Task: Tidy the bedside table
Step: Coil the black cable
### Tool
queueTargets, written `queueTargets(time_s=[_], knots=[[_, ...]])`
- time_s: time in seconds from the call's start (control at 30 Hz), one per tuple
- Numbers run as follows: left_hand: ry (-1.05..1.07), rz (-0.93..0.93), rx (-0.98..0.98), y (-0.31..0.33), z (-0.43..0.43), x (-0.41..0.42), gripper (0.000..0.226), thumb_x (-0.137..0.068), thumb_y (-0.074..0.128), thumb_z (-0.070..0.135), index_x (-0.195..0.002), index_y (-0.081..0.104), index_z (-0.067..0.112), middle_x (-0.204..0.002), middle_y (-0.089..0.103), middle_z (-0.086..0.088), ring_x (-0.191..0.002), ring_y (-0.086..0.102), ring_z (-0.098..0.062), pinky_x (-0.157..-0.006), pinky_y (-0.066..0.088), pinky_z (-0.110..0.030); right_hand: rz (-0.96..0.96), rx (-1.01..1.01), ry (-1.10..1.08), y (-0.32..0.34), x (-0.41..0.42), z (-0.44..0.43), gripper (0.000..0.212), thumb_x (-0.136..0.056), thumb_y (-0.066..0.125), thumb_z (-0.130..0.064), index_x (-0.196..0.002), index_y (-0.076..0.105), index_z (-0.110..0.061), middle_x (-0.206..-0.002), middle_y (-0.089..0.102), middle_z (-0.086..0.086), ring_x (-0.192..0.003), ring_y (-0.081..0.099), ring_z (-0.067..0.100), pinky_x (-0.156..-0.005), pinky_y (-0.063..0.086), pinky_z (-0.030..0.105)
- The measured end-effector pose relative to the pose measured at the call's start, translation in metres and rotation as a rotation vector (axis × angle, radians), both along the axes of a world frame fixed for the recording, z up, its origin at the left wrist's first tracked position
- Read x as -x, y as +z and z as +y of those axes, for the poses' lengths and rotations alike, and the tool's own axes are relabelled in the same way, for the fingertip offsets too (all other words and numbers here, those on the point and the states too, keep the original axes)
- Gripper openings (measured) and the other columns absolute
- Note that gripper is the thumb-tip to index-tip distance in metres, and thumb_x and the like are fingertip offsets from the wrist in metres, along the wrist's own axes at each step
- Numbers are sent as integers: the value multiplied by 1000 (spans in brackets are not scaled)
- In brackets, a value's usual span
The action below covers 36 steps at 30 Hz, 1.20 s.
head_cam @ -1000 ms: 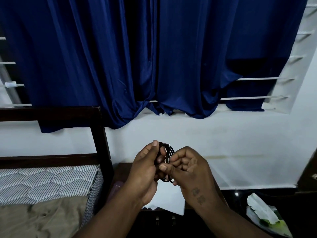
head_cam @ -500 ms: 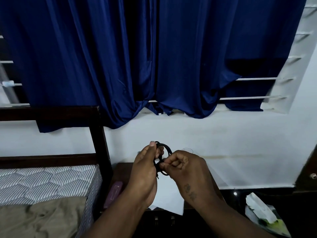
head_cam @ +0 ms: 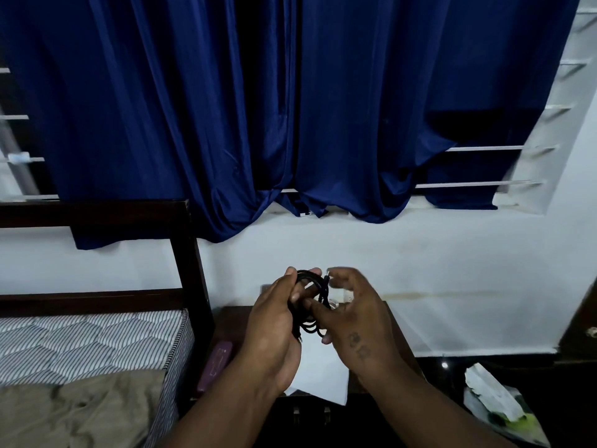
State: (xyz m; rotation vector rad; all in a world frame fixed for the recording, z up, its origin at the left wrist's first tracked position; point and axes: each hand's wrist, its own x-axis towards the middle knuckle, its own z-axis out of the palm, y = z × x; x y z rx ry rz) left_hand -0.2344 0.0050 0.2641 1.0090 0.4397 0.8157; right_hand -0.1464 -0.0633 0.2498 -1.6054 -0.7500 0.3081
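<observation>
A black cable (head_cam: 309, 321) wound into small loops hangs above the dark wooden bedside table (head_cam: 231, 321). My left hand (head_cam: 274, 331) grips the coil from the left, thumb over its top. My right hand (head_cam: 352, 321) is at the coil's right side with fingers spread and blurred; its thumb and lower fingers touch the loops. On the table lie a white sheet of paper (head_cam: 323, 370) under my hands and a purple phone-like object (head_cam: 215, 363) at the left edge. A small clear object behind my right hand is mostly hidden.
A bed with a striped mattress (head_cam: 87, 344), a tan sheet (head_cam: 80, 412) and a dark headboard (head_cam: 190, 253) stands left of the table. Blue curtains (head_cam: 258, 108) hang over a barred window. White crumpled packaging (head_cam: 494, 399) lies on the dark floor at the right.
The coil has dropped slightly and shows more loops. My right hand's fingers, pinched on the cable before, have spread apart and moved to the right; the left hand keeps its grip.
</observation>
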Motion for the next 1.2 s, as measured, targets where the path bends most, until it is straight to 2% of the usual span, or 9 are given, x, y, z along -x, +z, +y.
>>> queueTargets(time_s=[0.1, 0.2, 0.33, 0.5, 0.6, 0.7, 0.87, 1.0, 1.2], knots=[[-2, 10, 5, -2, 1, -1, 57, -106, 48, 33, -53, 64, 19, -109, 74, -28, -75, 62, -35, -57, 46, -39, 168, -19, 134, 4, -5, -2, 16, -84, 81, -12, -97, 72, -10, -76, 72, 3, -47, 55, 14, -42, 46, 24], [71, 52, 10, -5, 4, -2, 49, -104, 54, 36, -58, 56, 18, -90, 65, -23, -78, 61, -34, -73, 49, -46, 311, -77, 137, 5, -10, -4, 22, -83, 83, -10, -96, 68, -1, -60, 62, 7, -41, 52, 12, -41, 42, 21], [130, 43, 9, -1, 4, -1, 64, -106, 49, 32, -44, 59, 20, -71, 68, -8, -67, 65, -22, -71, 52, -36, 474, -80, 265, 9, -12, -5, 16, -83, 81, -8, -92, 67, -3, -65, 64, 9, -44, 52, 9, -42, 42, 19], [140, 54, -19, 2, 11, 2, 62, -106, 48, 34, -46, 61, 21, -73, 69, -10, -67, 63, -20, -63, 51, -29, 745, -164, 434, 15, -15, -11, 13, -94, 62, -19, -83, 62, -14, -69, 64, 2, -50, 56, 10, -44, 46, 18], [112, 55, -33, 1, 10, 2, 52, -107, 47, 33, -61, 64, 15, -72, 68, -11, -60, 60, -18, -60, 51, -27, 708, -100, 373, 12, -19, -8, 20, -94, 65, -33, -87, 63, -14, -81, 63, 8, -47, 52, 10, -40, 39, 20], [78, -1, 16, -2, 8, 1, 50, -106, 48, 31, -59, 51, 17, -71, 65, -10, -54, 53, -17, -62, 51, -31, 718, -95, 301, 6, -21, -2, 18, -92, 69, -31, -88, 61, -16, -91, 56, 11, -45, 44, 8, -36, 29, 20], [23, -152, 168, -5, 13, 0, 45, -106, 46, 32, -64, 37, 19, -62, 44, -3, -47, 33, -14, -64, 49, -31, 848, -153, 221, 0, -24, 0, 18, -95, 68, -26, -83, 61, -13, -71, 62, 3, -44, 39, 8, -30, 22, 18], [-65, -301, 314, -1, 17, 5, 47, -105, 46, 34, -61, 35, 21, -57, 31, 3, -39, 24, -10, -57, 40, -25, 913, -208, 107, -15, -22, -1, 14, -94, 68, -20, -102, 61, -10, -83, 71, 12, -47, 43, 10, -30, 24, 18], [-36, -465, 383, 1, 25, 5, 50, -104, 45, 34, -56, 37, 22, -52, 29, 6, -37, 22, -8, -50, 36, -22, 944, -250, 65, -31, 0, -6, 13, -97, 63, -16, -109, 64, -10, -89, 79, 17, -44, 47, 8, -36, 31, 17]])
